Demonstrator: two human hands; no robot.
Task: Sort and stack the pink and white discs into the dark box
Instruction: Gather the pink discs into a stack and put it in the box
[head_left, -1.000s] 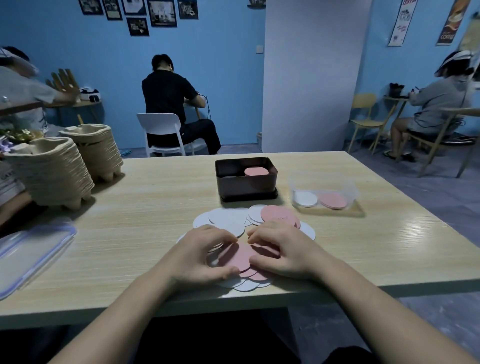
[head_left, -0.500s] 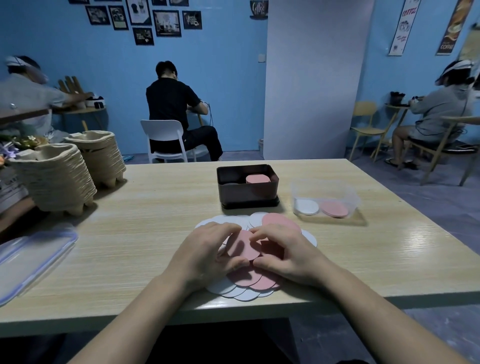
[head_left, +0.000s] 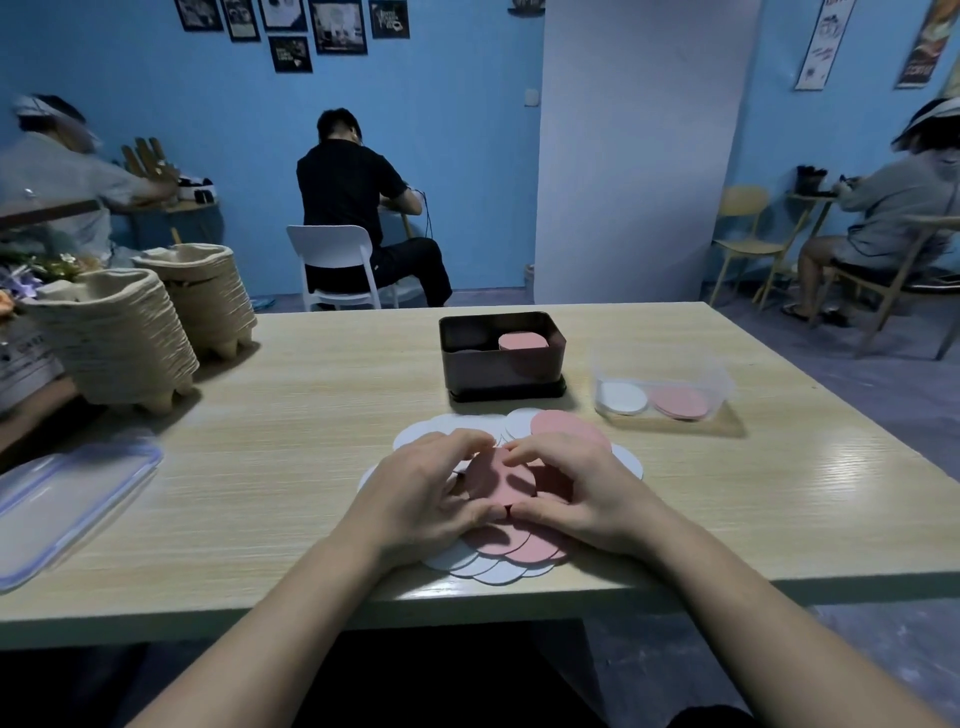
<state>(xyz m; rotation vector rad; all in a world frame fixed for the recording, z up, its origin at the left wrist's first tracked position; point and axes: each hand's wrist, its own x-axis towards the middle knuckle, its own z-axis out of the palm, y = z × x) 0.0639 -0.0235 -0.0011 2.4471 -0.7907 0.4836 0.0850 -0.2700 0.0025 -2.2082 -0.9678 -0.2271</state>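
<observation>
Thin round pink and white discs (head_left: 498, 569) lie fanned, overlapping, at the near edge of the pale wooden surface (head_left: 260, 467). On them, the left hand (head_left: 423, 493) and right hand (head_left: 582, 493) each curl a half-closed grip round a small pink stack (head_left: 498, 480). Beyond stands the dark rectangular box (head_left: 501, 374), with pink discs inside.

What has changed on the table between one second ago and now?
Both hands closed in over the loose pile. The left hand and the right hand, which lay flatter on the discs before, now grip a pink disc between fingertips and thumbs. The dark box, its pink stack and the clear tub stayed put.
</observation>
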